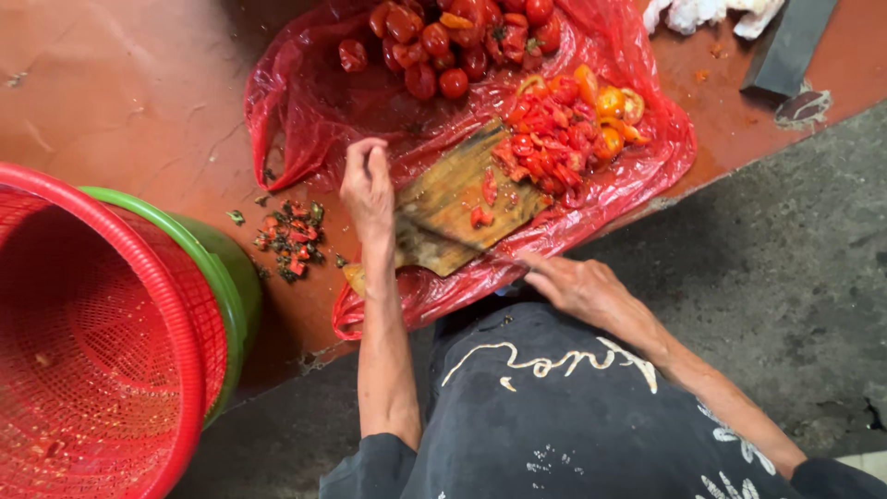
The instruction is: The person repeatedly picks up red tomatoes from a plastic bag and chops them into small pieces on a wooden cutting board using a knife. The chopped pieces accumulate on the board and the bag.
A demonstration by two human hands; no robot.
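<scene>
A worn wooden cutting board [459,189] lies on a red plastic bag [305,111] spread over the floor. My left hand [368,185] hovers at the board's left edge, fingers pinched together; nothing shows between them. My right hand [580,285] is at the board's near corner, closed on a knife [453,242] whose dark blade lies low across the board. A couple of red pieces [482,205] sit on the board. Chopped red and orange peppers [559,134] are heaped just beyond it. Whole red peppers [453,42] lie farther back on the bag.
A red mesh basket [102,351] sits inside a green basin [226,277] at the left. A small heap of stems and scraps [291,238] lies on the red floor beside it. A white cloth [707,14] and a dark flat object [785,46] are at the top right.
</scene>
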